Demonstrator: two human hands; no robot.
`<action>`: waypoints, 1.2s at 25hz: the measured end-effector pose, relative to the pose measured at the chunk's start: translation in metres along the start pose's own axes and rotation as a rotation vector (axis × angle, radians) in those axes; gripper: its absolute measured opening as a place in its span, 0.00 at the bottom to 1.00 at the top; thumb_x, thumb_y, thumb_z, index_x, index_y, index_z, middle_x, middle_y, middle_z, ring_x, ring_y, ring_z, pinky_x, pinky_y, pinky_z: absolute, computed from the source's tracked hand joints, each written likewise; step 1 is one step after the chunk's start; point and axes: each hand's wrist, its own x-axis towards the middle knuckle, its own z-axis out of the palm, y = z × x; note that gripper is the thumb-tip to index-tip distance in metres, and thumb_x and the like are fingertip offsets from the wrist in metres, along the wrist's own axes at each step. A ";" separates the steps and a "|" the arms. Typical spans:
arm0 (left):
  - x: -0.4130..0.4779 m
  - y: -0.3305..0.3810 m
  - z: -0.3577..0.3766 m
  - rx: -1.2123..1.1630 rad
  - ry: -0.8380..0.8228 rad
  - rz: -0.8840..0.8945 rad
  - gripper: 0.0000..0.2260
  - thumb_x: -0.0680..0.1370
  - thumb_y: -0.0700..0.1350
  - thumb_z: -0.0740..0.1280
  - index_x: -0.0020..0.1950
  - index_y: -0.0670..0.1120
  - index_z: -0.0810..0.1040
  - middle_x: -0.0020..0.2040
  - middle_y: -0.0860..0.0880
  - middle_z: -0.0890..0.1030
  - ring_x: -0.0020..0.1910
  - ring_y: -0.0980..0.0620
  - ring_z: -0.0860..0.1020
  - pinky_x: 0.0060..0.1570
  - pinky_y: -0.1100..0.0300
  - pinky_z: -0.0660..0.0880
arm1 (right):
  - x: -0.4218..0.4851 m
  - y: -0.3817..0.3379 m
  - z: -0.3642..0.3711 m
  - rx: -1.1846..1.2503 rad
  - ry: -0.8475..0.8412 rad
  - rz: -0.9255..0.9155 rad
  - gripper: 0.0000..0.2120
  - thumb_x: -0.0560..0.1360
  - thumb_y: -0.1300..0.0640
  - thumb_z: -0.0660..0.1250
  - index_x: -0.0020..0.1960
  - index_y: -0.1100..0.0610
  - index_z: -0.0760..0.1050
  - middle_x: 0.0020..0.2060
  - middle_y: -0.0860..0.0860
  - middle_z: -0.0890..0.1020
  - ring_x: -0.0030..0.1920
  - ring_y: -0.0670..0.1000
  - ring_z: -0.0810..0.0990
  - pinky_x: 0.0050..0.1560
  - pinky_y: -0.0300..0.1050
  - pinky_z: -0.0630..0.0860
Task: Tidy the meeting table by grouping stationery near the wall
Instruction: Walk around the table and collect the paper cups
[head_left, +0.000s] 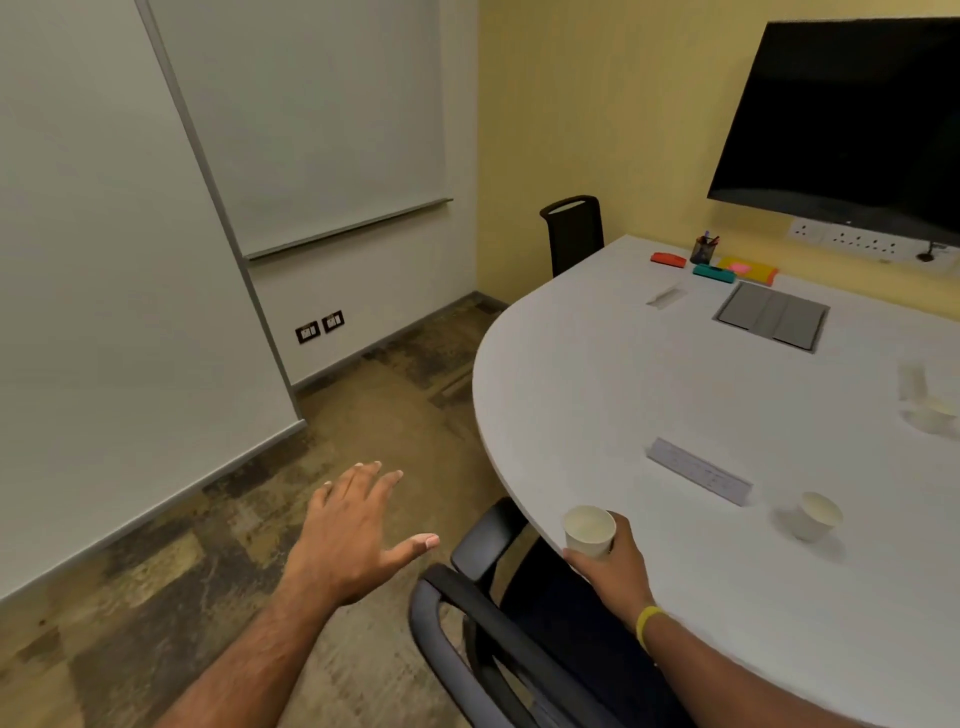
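My right hand (615, 564) grips a white paper cup (588, 531) at the near left edge of the white meeting table (597, 374). My left hand (353, 530) hovers open over the floor, fingers spread, holding nothing. By the yellow wall stand a pen holder (703, 250), a red stapler-like item (668, 258), a teal one (713, 273) and a yellow pad with pink sticky notes (748, 269). A white name plate (698, 470) lies on the table near me, and a smaller one (666, 296) lies farther back.
A second paper cup (813, 517) stands right of the name plate, and a blurred third (935, 413) sits at the right edge. A grey cable hatch (771, 316) is set in the tabletop. A black chair (498, 613) is below my hands, another (571, 231) is at the far end. A dark screen (847, 124) hangs on the wall.
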 end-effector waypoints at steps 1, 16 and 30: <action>0.011 -0.017 0.000 -0.010 0.001 0.016 0.44 0.68 0.79 0.48 0.77 0.54 0.58 0.78 0.49 0.60 0.78 0.49 0.55 0.74 0.45 0.54 | 0.003 -0.006 0.014 -0.001 0.006 0.008 0.34 0.63 0.56 0.81 0.63 0.51 0.67 0.54 0.48 0.78 0.55 0.52 0.77 0.53 0.42 0.72; 0.243 -0.229 0.013 0.014 -0.058 0.409 0.49 0.66 0.81 0.43 0.79 0.52 0.55 0.80 0.46 0.54 0.79 0.47 0.50 0.76 0.43 0.48 | 0.064 -0.117 0.192 -0.043 0.342 0.112 0.34 0.63 0.55 0.81 0.61 0.48 0.65 0.56 0.49 0.75 0.57 0.51 0.74 0.56 0.45 0.72; 0.592 -0.171 0.054 0.191 -0.126 0.744 0.49 0.66 0.80 0.42 0.80 0.52 0.48 0.81 0.46 0.47 0.79 0.48 0.43 0.76 0.41 0.43 | 0.344 -0.131 0.236 0.112 0.512 0.293 0.35 0.63 0.57 0.82 0.62 0.48 0.65 0.56 0.49 0.75 0.58 0.53 0.75 0.58 0.46 0.75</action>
